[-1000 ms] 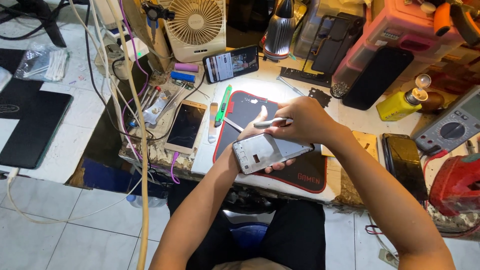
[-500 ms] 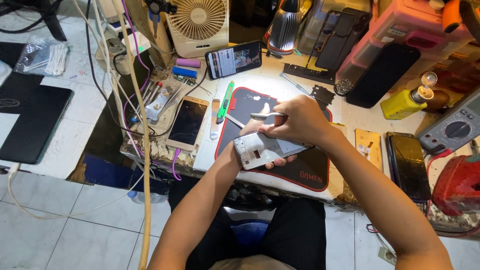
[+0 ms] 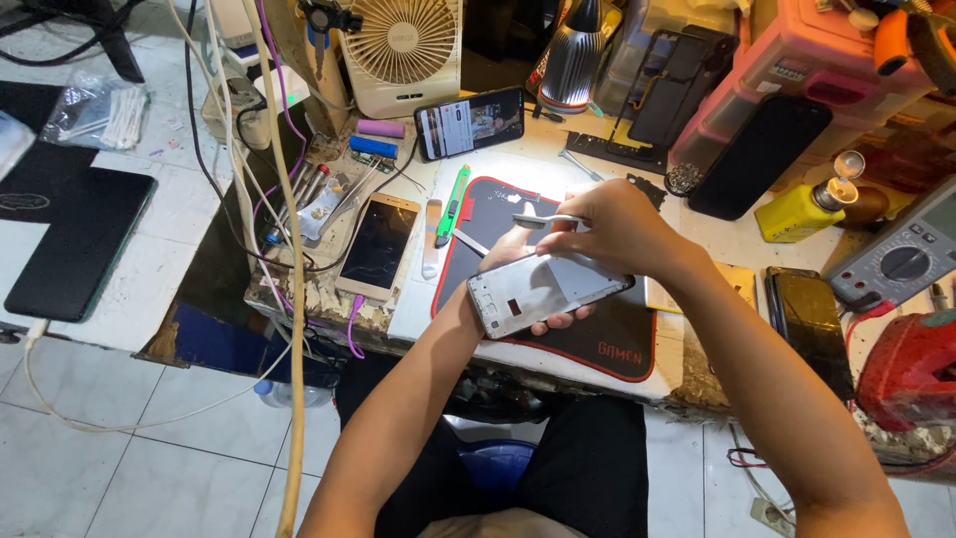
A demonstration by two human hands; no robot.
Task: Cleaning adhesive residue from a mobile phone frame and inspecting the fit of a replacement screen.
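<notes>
Closest to the person, above the lap and the front edge of the bench, the left hand [image 3: 518,284] is cupped under a silver phone frame [image 3: 543,292], fingers curled round its near edge so it is gripped from below. The frame's long axis runs left to right, tilted a little up toward the right. Right over its far edge sits the right hand [image 3: 612,229], closed in a pinch on a pair of metal tweezers [image 3: 543,220] whose tips point left, just above the frame's upper left part. Both hands meet at the frame; the right is the one on top. Beneath them lies the black mat with red border [image 3: 607,344]. To the left, near the mat, a green cutter [image 3: 450,191] and a gold phone [image 3: 378,244] lie apart. Farther back stand a lit phone [image 3: 470,122] and a small fan [image 3: 403,50]
</notes>
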